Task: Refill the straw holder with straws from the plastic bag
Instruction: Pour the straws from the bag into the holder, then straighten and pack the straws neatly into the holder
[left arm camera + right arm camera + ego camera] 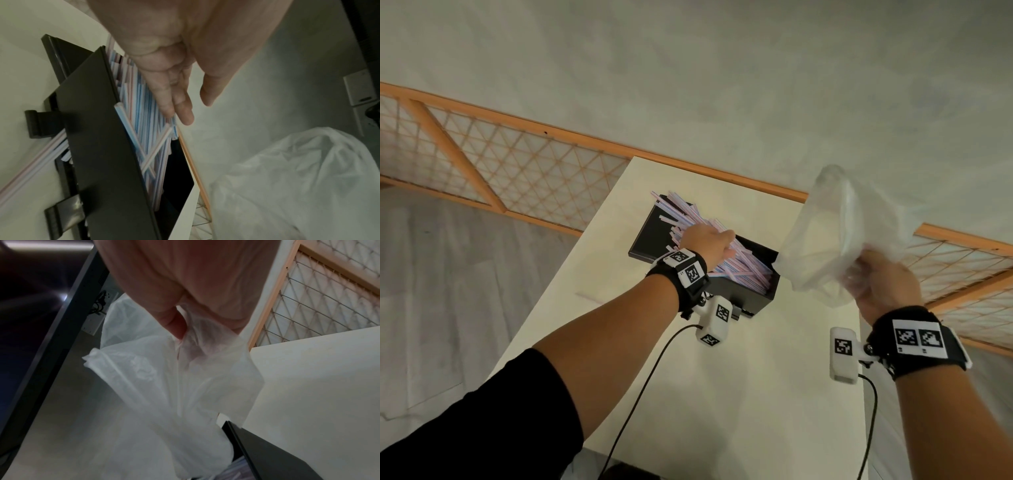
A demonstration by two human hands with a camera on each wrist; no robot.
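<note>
Head view showed the left hand (707, 241) stretched forward, its straight fingers (180, 105) lying relaxed on the straws (736, 265) heaped in the black straw holder (743, 291) at the far end of the white table (774, 394); the right hand (887, 284), raised to the holder's right, pinched the crumpled plastic bag (835, 233) in curled fingers (174, 324); one straw (589, 297) lay on the table left of the holder.

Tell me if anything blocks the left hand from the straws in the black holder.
Nothing visible does. The left hand is already over the open straw holder, its straight fingers lying on the straws. The plastic bag hangs aside in the right hand.
</note>
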